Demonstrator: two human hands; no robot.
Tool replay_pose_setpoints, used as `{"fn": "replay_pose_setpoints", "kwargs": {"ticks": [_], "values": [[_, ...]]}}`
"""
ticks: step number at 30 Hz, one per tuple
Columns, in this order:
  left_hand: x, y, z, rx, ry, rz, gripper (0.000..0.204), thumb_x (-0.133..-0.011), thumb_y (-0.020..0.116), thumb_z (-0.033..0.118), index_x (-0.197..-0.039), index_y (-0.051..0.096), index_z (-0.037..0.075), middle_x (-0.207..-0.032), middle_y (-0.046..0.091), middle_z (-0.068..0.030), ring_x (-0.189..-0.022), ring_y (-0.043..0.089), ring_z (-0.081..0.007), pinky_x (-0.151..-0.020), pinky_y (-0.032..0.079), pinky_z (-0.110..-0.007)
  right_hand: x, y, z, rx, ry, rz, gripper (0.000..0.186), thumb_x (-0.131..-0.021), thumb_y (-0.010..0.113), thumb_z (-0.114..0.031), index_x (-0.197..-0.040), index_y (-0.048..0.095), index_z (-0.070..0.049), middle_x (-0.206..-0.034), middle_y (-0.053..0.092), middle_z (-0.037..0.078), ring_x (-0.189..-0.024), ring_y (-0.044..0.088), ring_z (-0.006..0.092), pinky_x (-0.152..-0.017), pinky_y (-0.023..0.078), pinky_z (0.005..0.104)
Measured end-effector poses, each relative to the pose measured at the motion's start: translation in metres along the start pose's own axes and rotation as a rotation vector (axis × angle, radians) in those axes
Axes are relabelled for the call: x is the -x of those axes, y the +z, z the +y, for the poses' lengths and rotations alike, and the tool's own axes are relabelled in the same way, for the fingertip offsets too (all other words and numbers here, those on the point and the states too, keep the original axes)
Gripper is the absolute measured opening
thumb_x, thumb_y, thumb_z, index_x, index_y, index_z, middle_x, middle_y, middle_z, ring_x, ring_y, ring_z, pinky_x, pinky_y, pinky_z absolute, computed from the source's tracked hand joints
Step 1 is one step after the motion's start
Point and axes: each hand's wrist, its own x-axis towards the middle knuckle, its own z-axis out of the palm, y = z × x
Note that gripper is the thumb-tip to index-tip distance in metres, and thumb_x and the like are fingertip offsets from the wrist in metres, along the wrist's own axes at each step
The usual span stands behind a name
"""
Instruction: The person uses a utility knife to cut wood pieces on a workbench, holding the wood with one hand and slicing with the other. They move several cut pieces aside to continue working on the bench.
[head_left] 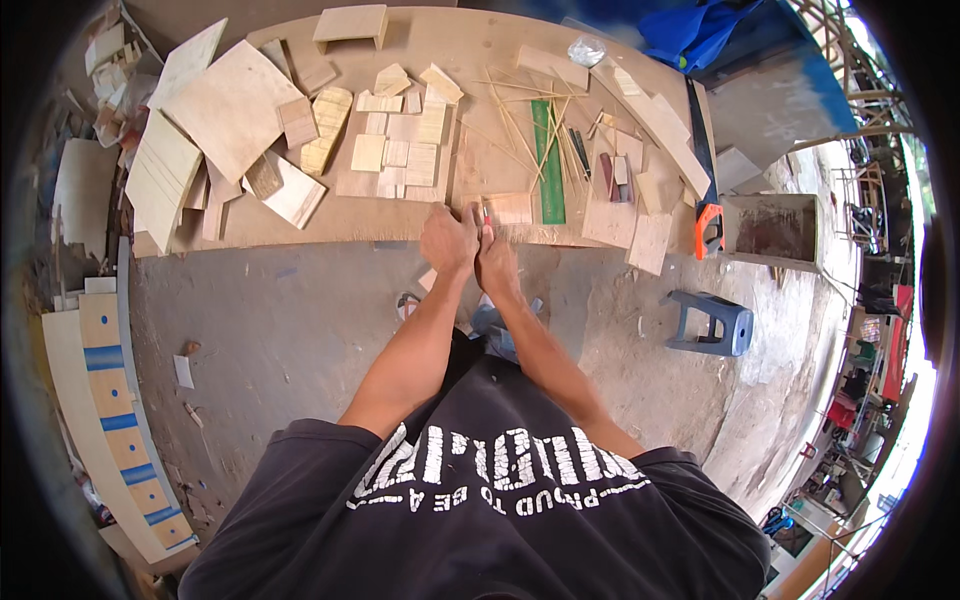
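Observation:
Both of my hands meet at the front edge of the wooden workbench (pixel 330 228). My left hand (pixel 448 238) is closed, its fingers curled at the bench edge; what they grip is hidden. Close beside it, my right hand (pixel 496 264) is closed on a slim red-tipped tool (pixel 487 220), too small to name exactly. A pale wood block (pixel 514 208) lies just past my right fingers. Left of it, several small flat wood pieces (pixel 397 152) sit together on a board. A green strip (pixel 548 170) stands out to the right, with thin sticks (pixel 502 100) scattered around it.
A handsaw with an orange handle (pixel 708 226) lies at the bench's right end, near wood offcuts (pixel 610 215). Large plywood sheets (pixel 225 98) pile up at the left. A blue plastic stool (pixel 728 330) stands on the floor at right, below a wooden box (pixel 775 230).

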Motion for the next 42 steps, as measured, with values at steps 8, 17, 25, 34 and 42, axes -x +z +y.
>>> {"fn": "replay_pose_setpoints", "kwargs": {"ticks": [8,17,25,34,42], "values": [[0.005,0.006,-0.026,0.133,0.486,0.054,0.012,-0.089,0.068,0.023,-0.093,0.07,0.012,-0.092,0.071,-0.0072,-0.078,0.07,-0.0318,-0.066,0.055,-0.045,-0.002,0.007,0.007,-0.041,0.015,0.094,0.067,-0.105,0.035,-0.045,-0.091,0.069,0.011,-0.096,0.062,0.041,-0.101,0.06,0.0571,-0.089,0.047,0.0597],[-0.022,0.0,-0.017,-0.193,0.722,-0.203,0.022,-0.083,0.068,0.025,-0.1,0.068,0.011,-0.103,0.063,-0.0053,-0.079,0.071,-0.0291,-0.066,0.058,-0.041,0.003,-0.002,-0.003,0.006,0.006,0.047,0.065,-0.105,0.032,-0.042,-0.096,0.07,0.01,-0.099,0.064,0.039,-0.101,0.061,0.0551,-0.091,0.047,0.0592],[-0.041,0.003,-0.02,-0.318,0.915,-0.293,0.023,-0.087,0.066,0.023,-0.099,0.066,0.004,-0.108,0.063,-0.0089,-0.079,0.071,-0.029,-0.067,0.058,-0.042,0.001,0.001,0.002,-0.002,0.002,0.079,0.066,-0.104,0.034,-0.045,-0.097,0.07,0.01,-0.1,0.064,0.039,-0.101,0.061,0.0554,-0.093,0.047,0.0583],[-0.031,0.005,-0.035,-0.042,0.884,-0.158,0.009,-0.087,0.063,0.012,-0.093,0.071,0.011,-0.096,0.067,-0.003,-0.076,0.068,-0.0293,-0.066,0.056,-0.042,0.002,-0.001,0.003,-0.017,0.0,0.075,0.07,-0.104,0.033,-0.049,-0.097,0.069,0.011,-0.102,0.063,0.04,-0.102,0.061,0.0561,-0.093,0.047,0.0591],[-0.037,0.006,-0.022,-0.135,0.829,-0.233,0.011,-0.087,0.062,0.017,-0.092,0.068,0.01,-0.097,0.063,-0.0055,-0.078,0.068,-0.0308,-0.067,0.056,-0.044,0.004,-0.004,-0.001,-0.026,0.025,0.071,0.069,-0.104,0.034,-0.048,-0.099,0.069,0.011,-0.104,0.062,0.041,-0.105,0.06,0.0563,-0.095,0.046,0.0588]]}}
